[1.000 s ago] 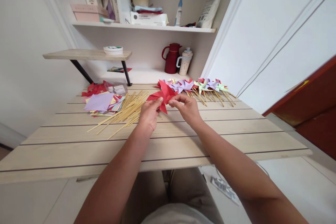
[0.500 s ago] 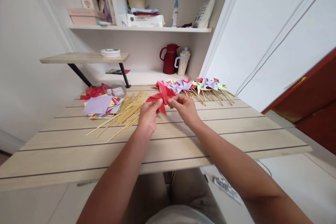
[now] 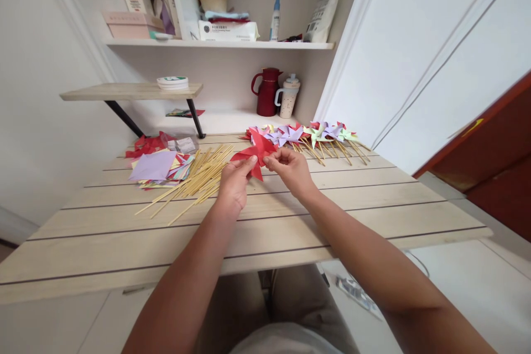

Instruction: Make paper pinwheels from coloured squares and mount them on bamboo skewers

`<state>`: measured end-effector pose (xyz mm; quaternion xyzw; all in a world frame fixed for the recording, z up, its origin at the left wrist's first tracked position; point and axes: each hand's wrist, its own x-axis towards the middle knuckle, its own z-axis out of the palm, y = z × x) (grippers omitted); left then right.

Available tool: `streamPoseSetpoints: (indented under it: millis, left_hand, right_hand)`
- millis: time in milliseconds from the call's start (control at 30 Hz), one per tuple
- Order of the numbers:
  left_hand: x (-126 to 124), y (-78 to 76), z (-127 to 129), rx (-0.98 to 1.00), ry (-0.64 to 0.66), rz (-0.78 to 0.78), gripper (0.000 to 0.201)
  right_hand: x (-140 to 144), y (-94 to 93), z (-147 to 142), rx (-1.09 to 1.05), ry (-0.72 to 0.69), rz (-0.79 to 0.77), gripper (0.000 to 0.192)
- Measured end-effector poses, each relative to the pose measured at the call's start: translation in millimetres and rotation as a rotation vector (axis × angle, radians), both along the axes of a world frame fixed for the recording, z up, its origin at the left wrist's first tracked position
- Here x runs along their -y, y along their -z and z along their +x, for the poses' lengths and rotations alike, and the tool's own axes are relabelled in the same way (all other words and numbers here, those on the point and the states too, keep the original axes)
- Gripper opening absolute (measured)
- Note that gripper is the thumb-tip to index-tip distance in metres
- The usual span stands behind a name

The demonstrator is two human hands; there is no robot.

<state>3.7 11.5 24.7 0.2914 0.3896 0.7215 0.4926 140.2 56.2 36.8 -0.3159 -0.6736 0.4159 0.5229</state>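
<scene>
A red paper pinwheel (image 3: 259,147) is held up between my two hands, over the middle of the table. My left hand (image 3: 235,178) pinches its left and lower part between thumb and fingers. On the other side, the thumb and fingers of my right hand (image 3: 292,170) close on its right edge. No stick shows below the pinwheel. Just left of my left hand lies a loose pile of thin wooden sticks (image 3: 203,174). Beyond my right hand, finished pinwheels on sticks (image 3: 317,135) in purple, green and red lie in a row.
Stacked coloured paper squares (image 3: 152,166) lie left of the sticks, with red paper and a clear plastic packet (image 3: 182,145) behind. A small raised wooden shelf (image 3: 133,91) stands at the back left. A red jug (image 3: 268,93) and a speckled cup (image 3: 288,98) stand at the back.
The view has shifted very slightly. Both hands keep the same hold on the red pinwheel, with hardly any visible movement.
</scene>
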Motion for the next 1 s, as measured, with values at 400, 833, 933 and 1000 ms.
streamPoseSetpoints:
  millis: [400,833,933,1000]
  left_hand:
    - [-1.1,0.6,0.5,-0.066,0.002,0.011,0.033]
    - [-2.0,0.5,-4.0,-0.201,-0.292,-0.021,0.025]
    - [-1.3,-1.5,-4.2,-0.291,-0.359,-0.023,0.021]
    - [-1.1,-2.4,-4.0,-0.378,-0.405,-0.017,0.018]
  right_hand:
    - [-0.3,1.0,-1.0,-0.011,0.015,0.0,0.033]
    - [-12.7,-2.9,12.9,-0.088,0.149,0.168,0.043]
    - [-14.2,-4.4,16.7,-0.003,0.211,0.285,0.051]
    - [-13.8,-3.9,16.5,0.063,0.222,0.376,0.053]
